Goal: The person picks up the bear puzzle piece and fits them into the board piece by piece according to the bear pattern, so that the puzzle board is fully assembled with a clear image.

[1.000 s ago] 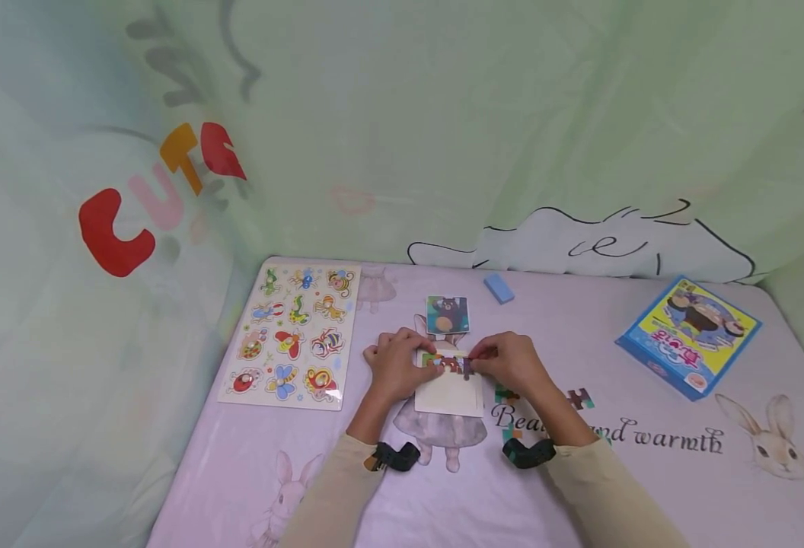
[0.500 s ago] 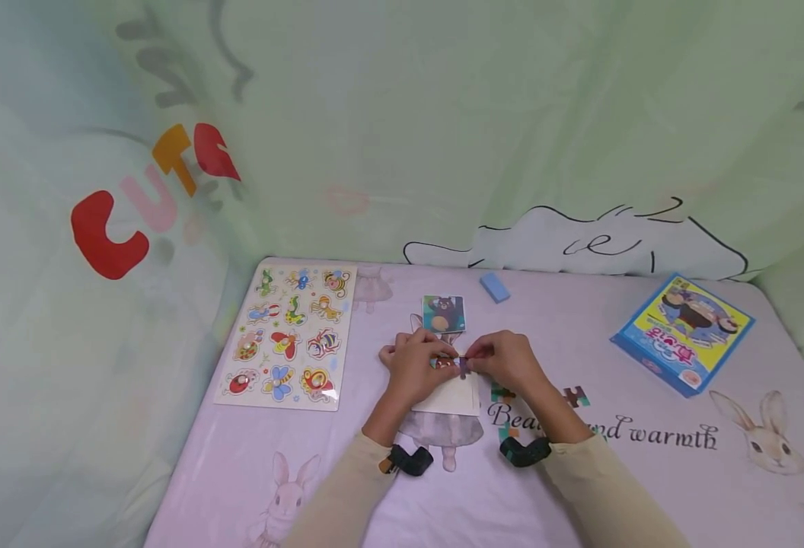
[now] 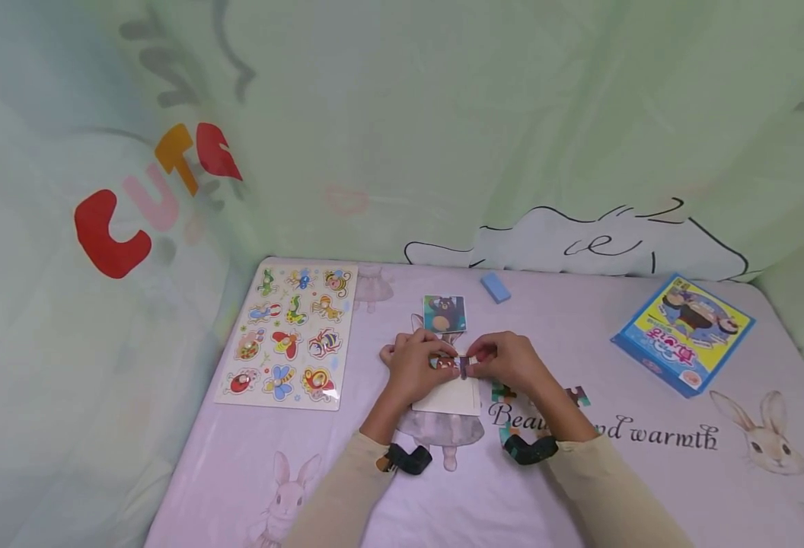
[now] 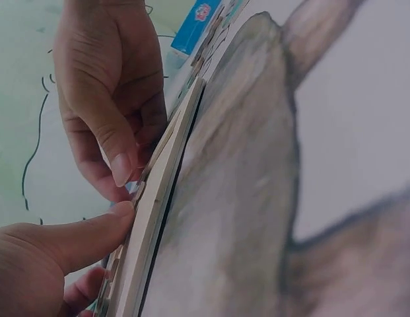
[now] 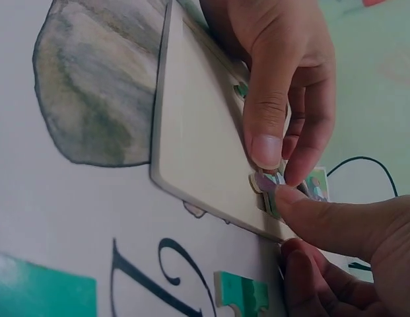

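A pale wooden puzzle tray [image 3: 446, 400] lies in front of me, with several bear-picture pieces along its far edge. My left hand [image 3: 416, 367] bends over that edge, thumb and fingertips pinching at the pieces there. Opposite it, my right hand [image 3: 508, 364] pinches a dark purple jigsaw piece [image 3: 464, 367] at the tray's far right corner. Close up in the right wrist view, both thumbs meet at this jigsaw piece [image 5: 264, 183], beside the bare tray floor [image 5: 198, 125]. The fingers partly hide the pieces, so I cannot tell how it sits.
Just beyond the tray is a bear picture card [image 3: 445, 313]. A blue block [image 3: 495, 288] lies farther back. Loose jigsaw pieces [image 3: 577, 396] lie near my right forearm. An insect puzzle board [image 3: 285, 335] is at left, a blue and yellow box [image 3: 684, 333] at right.
My left hand has shifted right along the tray's far edge, closer to my right hand. My right hand stays at the same corner with the purple jigsaw piece.
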`<state>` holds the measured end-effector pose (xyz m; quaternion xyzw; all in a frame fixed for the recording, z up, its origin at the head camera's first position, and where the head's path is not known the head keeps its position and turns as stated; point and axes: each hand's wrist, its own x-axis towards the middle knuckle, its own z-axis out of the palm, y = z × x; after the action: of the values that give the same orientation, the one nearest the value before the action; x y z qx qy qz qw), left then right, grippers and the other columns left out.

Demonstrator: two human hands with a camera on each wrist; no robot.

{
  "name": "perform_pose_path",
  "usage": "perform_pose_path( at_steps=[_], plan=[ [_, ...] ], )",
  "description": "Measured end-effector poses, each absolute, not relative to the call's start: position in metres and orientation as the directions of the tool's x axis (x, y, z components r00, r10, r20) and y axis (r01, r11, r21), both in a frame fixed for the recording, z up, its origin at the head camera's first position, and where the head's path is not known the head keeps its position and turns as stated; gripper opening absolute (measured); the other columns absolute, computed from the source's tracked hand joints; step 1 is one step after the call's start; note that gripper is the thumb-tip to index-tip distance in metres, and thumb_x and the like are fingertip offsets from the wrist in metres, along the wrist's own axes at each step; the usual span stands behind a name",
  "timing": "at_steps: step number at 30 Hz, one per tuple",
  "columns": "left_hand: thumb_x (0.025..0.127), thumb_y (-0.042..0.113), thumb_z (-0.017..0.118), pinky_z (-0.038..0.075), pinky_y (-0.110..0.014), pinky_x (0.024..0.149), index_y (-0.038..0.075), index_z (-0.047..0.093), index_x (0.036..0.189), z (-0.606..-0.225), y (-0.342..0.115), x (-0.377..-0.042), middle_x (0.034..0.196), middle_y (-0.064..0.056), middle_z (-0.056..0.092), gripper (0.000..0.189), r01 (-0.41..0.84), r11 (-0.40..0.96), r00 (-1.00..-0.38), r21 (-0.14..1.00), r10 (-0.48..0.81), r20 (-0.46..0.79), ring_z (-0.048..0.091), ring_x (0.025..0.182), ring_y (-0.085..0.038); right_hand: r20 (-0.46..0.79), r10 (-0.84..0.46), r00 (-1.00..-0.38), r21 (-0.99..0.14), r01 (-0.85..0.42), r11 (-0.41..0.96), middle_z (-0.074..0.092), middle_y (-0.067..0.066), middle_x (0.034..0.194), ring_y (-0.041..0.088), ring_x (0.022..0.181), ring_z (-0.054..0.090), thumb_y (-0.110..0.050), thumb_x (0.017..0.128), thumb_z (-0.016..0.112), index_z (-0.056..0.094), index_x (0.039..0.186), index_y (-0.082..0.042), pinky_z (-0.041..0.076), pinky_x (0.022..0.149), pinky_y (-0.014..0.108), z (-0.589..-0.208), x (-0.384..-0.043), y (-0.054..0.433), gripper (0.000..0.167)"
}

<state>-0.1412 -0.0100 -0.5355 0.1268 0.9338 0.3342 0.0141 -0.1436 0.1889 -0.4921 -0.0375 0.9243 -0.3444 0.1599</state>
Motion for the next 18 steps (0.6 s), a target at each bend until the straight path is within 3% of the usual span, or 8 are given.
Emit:
perform_pose_path(
  at_steps=[6,18],
  plan=[
    [0.082,0.042,0.084,0.024,-0.058,0.097,0.037,0.078,0.102,-0.5345,-0.0092,-0.1407,0.116,0.007,0.063,0.021,0.216,0.752,-0.97,0.622,0.238,0.05,0.047,0.11,-0.023,-0.288,-0.202,-0.936,-0.654,0.038,0.756,0.063,0.005,0.087,0.02,0.078,0.054,-0.024,0.081,0.087,0.076,0.104,-0.013,0.046,0.066,0.031,-0.4901,-0.144,0.1897,0.029],
    [0.084,0.043,0.082,0.023,-0.057,0.096,0.036,0.077,0.103,-0.5345,-0.0078,-0.1407,0.115,0.007,0.062,0.021,0.205,0.757,-0.972,0.62,0.229,0.043,0.047,0.111,-0.023,-0.297,-0.198,-0.934,-0.669,0.056,0.741,0.063,0.005,0.088,0.02,0.079,0.054,-0.02,0.082,0.086,0.075,0.105,-0.012,0.046,0.067,0.031,-0.4917,-0.1448,0.1902,0.027]
  ],
)
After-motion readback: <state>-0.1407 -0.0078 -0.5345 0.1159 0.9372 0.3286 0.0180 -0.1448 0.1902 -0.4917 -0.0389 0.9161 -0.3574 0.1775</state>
